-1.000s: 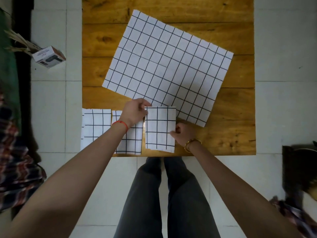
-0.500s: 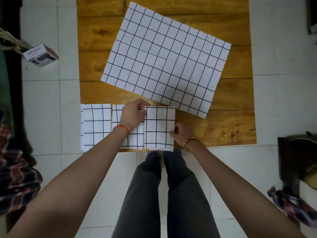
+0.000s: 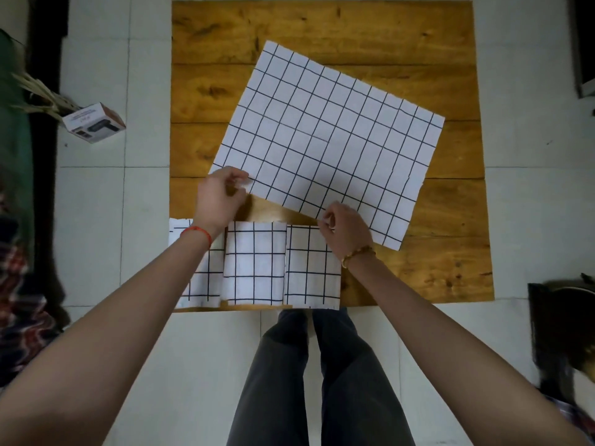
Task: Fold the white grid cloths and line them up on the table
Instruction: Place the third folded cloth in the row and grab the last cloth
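Note:
A large unfolded white grid cloth [image 3: 328, 143] lies askew in the middle of the wooden table [image 3: 450, 252]. My left hand [image 3: 220, 196] pinches its near left corner. My right hand [image 3: 346, 231] pinches its near edge further right. Three folded grid cloths sit side by side along the table's near edge: the left one [image 3: 199, 278] partly under my left forearm, the middle one [image 3: 254, 262], and the right one [image 3: 310, 272] partly under my right hand.
A small cardboard box [image 3: 93, 122] lies on the tiled floor left of the table. Dark furniture stands at the left and right edges of the view. My legs [image 3: 322, 381] are below the table's near edge.
Both hands have left the third folded cloth and moved up to the near edge of the large unfolded cloth, taking hold of it. The view has shifted, showing more of the table.

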### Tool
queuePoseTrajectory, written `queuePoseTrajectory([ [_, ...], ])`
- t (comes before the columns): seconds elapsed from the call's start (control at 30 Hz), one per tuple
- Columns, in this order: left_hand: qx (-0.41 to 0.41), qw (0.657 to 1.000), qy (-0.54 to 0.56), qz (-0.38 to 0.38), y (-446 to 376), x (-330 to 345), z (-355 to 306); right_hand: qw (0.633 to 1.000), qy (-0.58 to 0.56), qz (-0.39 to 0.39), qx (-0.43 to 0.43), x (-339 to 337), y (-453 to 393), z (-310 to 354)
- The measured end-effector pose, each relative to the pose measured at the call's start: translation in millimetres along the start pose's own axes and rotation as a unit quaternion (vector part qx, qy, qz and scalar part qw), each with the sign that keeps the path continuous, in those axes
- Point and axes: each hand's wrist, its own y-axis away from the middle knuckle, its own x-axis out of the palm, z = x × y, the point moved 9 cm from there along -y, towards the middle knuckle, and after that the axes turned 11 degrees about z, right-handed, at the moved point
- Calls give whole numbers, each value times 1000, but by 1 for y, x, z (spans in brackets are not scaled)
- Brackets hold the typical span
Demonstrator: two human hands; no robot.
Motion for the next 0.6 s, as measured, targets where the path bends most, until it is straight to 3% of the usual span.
queuePoseTrajectory([
  [0.17, -4, 998, -64, -6, -25, -30, 20, 999, 1, 4, -54, 7, -52, 48],
  [0.6, 23, 951, -281, 124, -49, -10, 28, 990, 105, 45, -88, 40, -99, 74],
])
